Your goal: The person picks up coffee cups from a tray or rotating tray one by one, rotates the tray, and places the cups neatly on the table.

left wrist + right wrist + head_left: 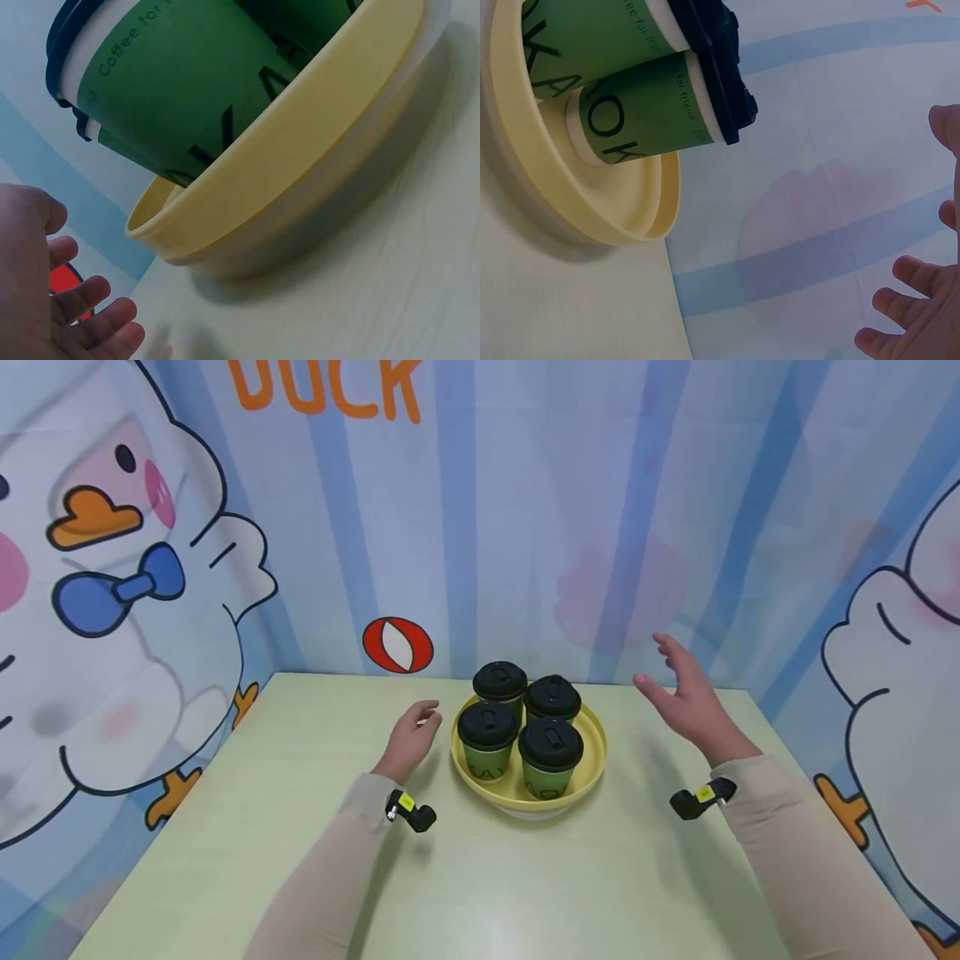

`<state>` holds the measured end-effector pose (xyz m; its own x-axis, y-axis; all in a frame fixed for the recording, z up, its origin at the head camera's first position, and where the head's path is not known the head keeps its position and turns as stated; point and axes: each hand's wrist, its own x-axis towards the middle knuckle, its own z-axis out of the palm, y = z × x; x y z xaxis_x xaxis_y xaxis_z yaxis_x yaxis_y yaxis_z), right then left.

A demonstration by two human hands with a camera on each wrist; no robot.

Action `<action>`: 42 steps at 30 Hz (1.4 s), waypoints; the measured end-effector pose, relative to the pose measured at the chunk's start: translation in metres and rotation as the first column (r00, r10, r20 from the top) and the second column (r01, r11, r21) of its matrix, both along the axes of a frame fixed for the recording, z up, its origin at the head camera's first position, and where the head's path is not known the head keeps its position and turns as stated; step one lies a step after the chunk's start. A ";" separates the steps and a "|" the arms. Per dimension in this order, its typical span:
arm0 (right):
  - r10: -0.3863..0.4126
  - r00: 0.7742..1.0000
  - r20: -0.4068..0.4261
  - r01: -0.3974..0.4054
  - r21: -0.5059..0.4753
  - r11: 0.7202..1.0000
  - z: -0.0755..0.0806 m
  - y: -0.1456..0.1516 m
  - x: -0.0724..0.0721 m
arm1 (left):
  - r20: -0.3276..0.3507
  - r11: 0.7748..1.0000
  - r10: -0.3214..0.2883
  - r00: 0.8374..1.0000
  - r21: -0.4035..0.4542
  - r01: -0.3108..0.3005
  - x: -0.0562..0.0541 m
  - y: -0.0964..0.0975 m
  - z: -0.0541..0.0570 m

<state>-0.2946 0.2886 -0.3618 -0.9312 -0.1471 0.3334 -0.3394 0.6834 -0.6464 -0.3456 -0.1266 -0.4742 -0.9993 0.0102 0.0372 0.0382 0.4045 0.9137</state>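
Several green paper coffee cups (486, 763) with black lids stand upright in a round yellow tray (592, 777) on the table. My left hand (409, 742) is just left of the tray, fingers relaxed and holding nothing. To the right of the tray and raised above the table, my right hand (693, 710) has its thumb and fingers spread, with nothing in it. The left wrist view shows the left fingers (97, 319) beside the yellow rim (300, 150). In the right wrist view, the right fingers (911, 300) are apart from the cups (645, 112).
The pale table (480, 893) ends at a striped blue cloth backdrop (510, 527) right behind the tray. Cloth with printed ducks hangs on the left (112, 693) and right. Each wrist wears a small black camera (411, 811).
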 end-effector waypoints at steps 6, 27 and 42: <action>-0.009 1.000 -0.015 0.008 -0.054 0.998 -0.002 -0.003 0.001 | -0.050 0.996 0.020 0.999 0.085 -0.015 0.002 0.013 -0.014; -0.006 1.000 -0.012 0.005 -0.068 0.998 -0.013 -0.010 0.003 | -0.078 0.978 0.074 0.994 0.199 -0.057 0.013 0.041 -0.042; 0.031 0.999 -0.021 -0.033 -0.113 0.993 -0.018 -0.017 0.003 | -0.080 0.983 0.113 0.990 0.156 -0.100 0.018 0.044 -0.047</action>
<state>-0.2920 0.2713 -0.3798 -0.9199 -0.1368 0.3674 -0.3729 0.5946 -0.7123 -0.3271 -0.0825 -0.5215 -0.9871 -0.1086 0.1178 0.0850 0.2677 0.9598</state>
